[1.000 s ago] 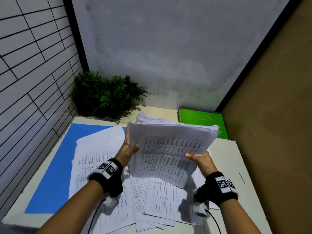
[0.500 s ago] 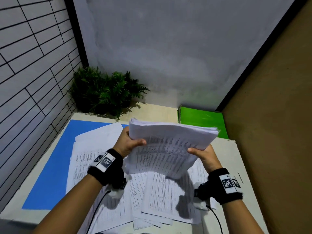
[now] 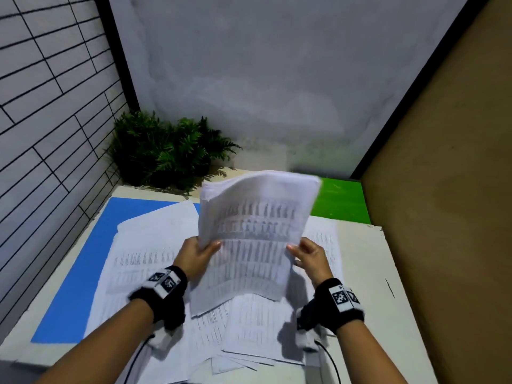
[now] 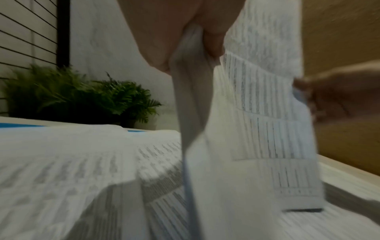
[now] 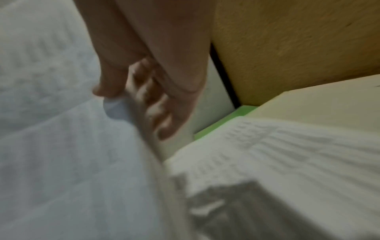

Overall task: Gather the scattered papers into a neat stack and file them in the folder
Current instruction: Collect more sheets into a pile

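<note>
A thick stack of printed papers (image 3: 255, 239) stands nearly upright above the table, its top leaning away from me. My left hand (image 3: 206, 249) pinches its left edge, thumb on the printed face; the left wrist view shows that pinch (image 4: 185, 53) on the stack (image 4: 257, 129). My right hand (image 3: 297, 252) holds the right edge, thumb in front and fingers curled behind, as the right wrist view (image 5: 127, 100) shows. More scattered papers (image 3: 144, 267) lie spread on the table below. The green folder (image 3: 340, 200) lies flat at the back right, partly hidden by the stack.
A blue sheet or folder (image 3: 83, 273) lies under the loose papers at the left. A fern-like plant (image 3: 166, 151) fills the back left corner. A brown wall (image 3: 443, 189) borders the white table (image 3: 368, 286) on the right, a tiled wall on the left.
The stack has swung from lying wide and fairly flat between my hands to standing tall on end. Both hands have shifted down its side edges.
</note>
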A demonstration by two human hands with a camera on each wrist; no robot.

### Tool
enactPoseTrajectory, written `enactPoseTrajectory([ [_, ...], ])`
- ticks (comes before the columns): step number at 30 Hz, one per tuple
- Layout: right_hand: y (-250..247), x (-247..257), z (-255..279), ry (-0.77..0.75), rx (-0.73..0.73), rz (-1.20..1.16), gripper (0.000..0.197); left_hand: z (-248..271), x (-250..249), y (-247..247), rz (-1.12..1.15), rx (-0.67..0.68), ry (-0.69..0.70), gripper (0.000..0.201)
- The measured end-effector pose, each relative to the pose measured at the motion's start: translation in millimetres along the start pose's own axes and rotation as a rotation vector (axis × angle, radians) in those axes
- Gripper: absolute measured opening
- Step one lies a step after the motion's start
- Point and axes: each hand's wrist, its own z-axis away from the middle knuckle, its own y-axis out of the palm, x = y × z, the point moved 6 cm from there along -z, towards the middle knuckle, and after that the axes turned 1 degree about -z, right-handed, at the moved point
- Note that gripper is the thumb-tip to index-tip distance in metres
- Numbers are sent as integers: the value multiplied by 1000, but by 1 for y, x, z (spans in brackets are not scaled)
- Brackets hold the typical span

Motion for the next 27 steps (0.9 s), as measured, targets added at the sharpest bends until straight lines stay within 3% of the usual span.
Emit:
enactPoseTrajectory([
  [2,-45,-23,-4,115,-121,159,16,1,-1,-22,-25,-78,-17,36],
  [5,-117,-77,2,452,-237,594,58,0,-5,-58,-192,-159,-24,37],
  [7,-127,-97,11,586,-284,568,82,-2,0,-77,-258,-208,-16,33],
  [11,-79,-101,12,620,-79,507,87,1,16,-87,-255,-236,-76,30],
  [14,-56,-101,7,592,-47,505,84,6,20,-90,-248,-242,-81,28],
  [18,-62,-85,2,499,-106,552,54,10,26,-91,-260,-217,-98,29],
  [21,-64,-79,3,513,-106,602,34,13,29,-87,-231,-214,-99,31],
  [25,-58,-76,18,544,-179,701,74,14,32,-82,-206,-209,-106,30],
  [27,-52,-75,28,544,-238,596,78,13,31,-82,-208,-210,-105,27],
])
